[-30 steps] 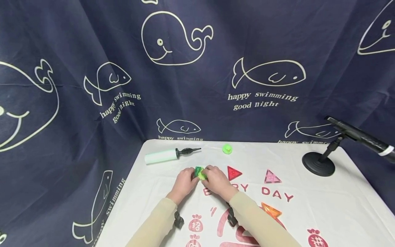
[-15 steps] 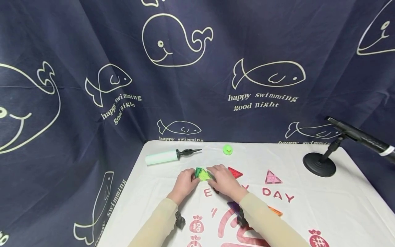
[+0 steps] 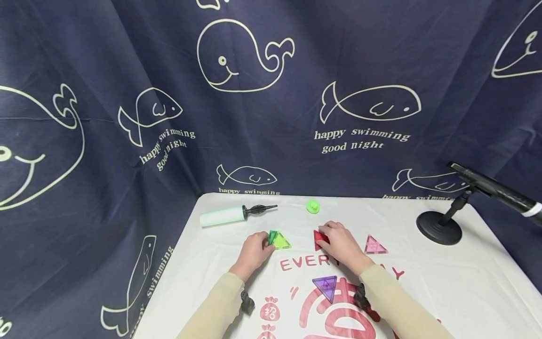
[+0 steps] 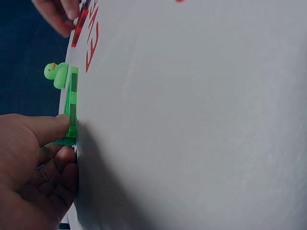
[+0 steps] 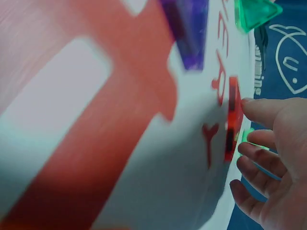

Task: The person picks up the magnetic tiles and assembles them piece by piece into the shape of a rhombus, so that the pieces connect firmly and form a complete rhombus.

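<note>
The left hand (image 3: 254,250) pinches the green tile (image 3: 272,235), beside the lime tile (image 3: 281,241), on the white table (image 3: 203,268). The right hand (image 3: 342,245), fingers parted, is at the red tile (image 3: 318,241), farther right. The purple tile (image 3: 326,286) lies nearer.

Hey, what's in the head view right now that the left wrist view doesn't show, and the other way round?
Head view only: the purple triangle, pink triangle and black stand.

Left wrist view only: the palm side of the left hand, and the duck side-on.

Both: the left hand touching the green triangles, and the right hand at the red triangle.
</note>
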`<state>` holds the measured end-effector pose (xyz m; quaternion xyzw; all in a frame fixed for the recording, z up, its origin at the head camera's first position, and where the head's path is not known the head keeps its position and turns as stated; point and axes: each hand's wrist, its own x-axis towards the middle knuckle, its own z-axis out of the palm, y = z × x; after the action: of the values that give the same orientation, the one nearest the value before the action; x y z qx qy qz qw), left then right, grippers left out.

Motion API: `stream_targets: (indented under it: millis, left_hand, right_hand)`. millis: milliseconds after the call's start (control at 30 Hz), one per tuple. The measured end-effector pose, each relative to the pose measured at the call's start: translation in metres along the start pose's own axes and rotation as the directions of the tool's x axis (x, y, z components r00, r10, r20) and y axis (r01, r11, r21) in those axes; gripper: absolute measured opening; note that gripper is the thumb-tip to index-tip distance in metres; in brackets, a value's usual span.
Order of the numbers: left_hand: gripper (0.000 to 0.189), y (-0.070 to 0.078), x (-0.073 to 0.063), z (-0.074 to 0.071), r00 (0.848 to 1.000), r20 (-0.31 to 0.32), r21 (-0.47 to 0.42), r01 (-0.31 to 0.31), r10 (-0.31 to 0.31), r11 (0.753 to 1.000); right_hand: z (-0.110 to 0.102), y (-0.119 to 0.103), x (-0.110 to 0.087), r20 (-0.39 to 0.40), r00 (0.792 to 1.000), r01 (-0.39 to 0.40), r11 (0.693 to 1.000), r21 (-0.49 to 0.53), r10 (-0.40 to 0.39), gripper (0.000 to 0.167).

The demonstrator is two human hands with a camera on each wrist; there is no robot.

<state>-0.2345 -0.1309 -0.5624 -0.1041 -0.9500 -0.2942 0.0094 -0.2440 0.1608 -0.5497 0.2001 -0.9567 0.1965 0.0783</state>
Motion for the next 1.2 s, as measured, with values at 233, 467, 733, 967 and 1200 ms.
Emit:
stream_targets:
  millis: [233,467,733,967,1200]
  left_hand:
    - [0.014,0.003,0.0,0.0,1.0,0.005,-0.006,0.009,-0.009,1.0]
    - [0.015,0.003,0.0,0.0,1.0,0.008,-0.012,0.011,-0.011,1.0]
    - [0.019,-0.003,0.0,0.0,1.0,-0.004,-0.027,0.006,-0.006,1.0]
    - [0.019,-0.005,0.0,-0.001,1.0,-0.008,-0.03,0.005,-0.005,1.0]
    - [0.016,-0.004,0.002,0.001,1.0,0.007,-0.028,0.018,-0.018,0.999]
  right_hand:
    - [-0.003,0.017,-0.012,0.029,0.999,-0.027,0.999,0.02,0.027,0.035]
    - [-0.004,0.021,-0.014,0.046,0.999,-0.022,0.997,0.073,0.019,0.032]
    - [-0.005,0.016,-0.011,0.052,0.997,-0.055,0.994,0.098,0.05,0.029]
    - [-0.006,0.013,-0.011,0.055,0.994,-0.096,0.988,0.117,0.09,0.026]
    - [-0.007,0.014,-0.012,0.043,0.991,-0.134,0.98,0.146,0.129,0.026]
